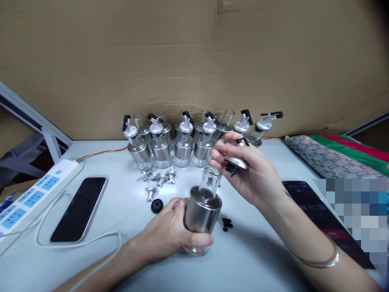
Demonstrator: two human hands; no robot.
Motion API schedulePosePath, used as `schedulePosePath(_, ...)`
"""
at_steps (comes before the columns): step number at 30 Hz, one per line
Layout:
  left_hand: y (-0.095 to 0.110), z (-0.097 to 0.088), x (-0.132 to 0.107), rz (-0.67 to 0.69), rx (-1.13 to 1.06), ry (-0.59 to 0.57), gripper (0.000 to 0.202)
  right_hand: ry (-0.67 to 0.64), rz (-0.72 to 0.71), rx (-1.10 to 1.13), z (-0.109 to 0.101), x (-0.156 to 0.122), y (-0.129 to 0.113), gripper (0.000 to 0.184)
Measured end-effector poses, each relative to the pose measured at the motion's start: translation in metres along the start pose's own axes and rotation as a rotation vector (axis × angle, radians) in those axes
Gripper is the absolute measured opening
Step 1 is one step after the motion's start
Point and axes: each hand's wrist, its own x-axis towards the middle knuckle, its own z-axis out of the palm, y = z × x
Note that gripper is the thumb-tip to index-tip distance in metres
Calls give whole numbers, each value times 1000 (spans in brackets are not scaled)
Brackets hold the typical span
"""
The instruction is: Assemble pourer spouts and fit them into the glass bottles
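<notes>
My left hand [174,225] is wrapped round a glass bottle [203,209] with a brushed metal sleeve, tilted slightly on the table. Its clear neck is uncapped. Just right of that neck, my right hand [251,170] grips a silver pourer cap [237,163] with a black stopper underneath, held apart from the bottle. Behind, a row of similar bottles [182,150] wears silver pourer caps with black levers; more bottles without caps stand at the back. Loose silver spout pieces [161,177] and a black round cap [157,206] lie left of the held bottle. Small black parts [226,224] lie to its right.
A white power strip [38,194] and a dark phone [79,209] with a white cable lie at left. Another phone-like screen [322,219] lies under my right forearm. A patterned, wrapped roll [328,156] is at right. A cardboard wall [182,61] rises behind the bottles.
</notes>
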Motion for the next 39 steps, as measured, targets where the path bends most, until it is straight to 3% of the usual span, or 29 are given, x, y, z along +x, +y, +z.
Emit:
schedulePosePath(4,-3,3,-1,-55,52,32,48,-5,-107,-42,1,-3,6,14)
schedulePosePath(8,-4,4,-2,-65,53,31,53,-110,-93,-133,-3,-5,14,15)
schedulePosePath(14,-2,3,-1,-46,63,32,57,-180,-162,-277,-7,-3,18,34)
schedulePosePath(21,-15,5,-3,83,119,112,48,-263,44,-43,3,-11,28,32)
schedulePosePath(25,-19,4,-4,118,143,143,54,-230,124,-54,5,-17,42,34)
schedulePosePath(30,0,1,-3,12,107,107,64,-154,162,-33,8,-24,51,44)
schedulePosePath(39,-2,1,-2,40,63,104,55,-145,76,-31,7,-24,47,34)
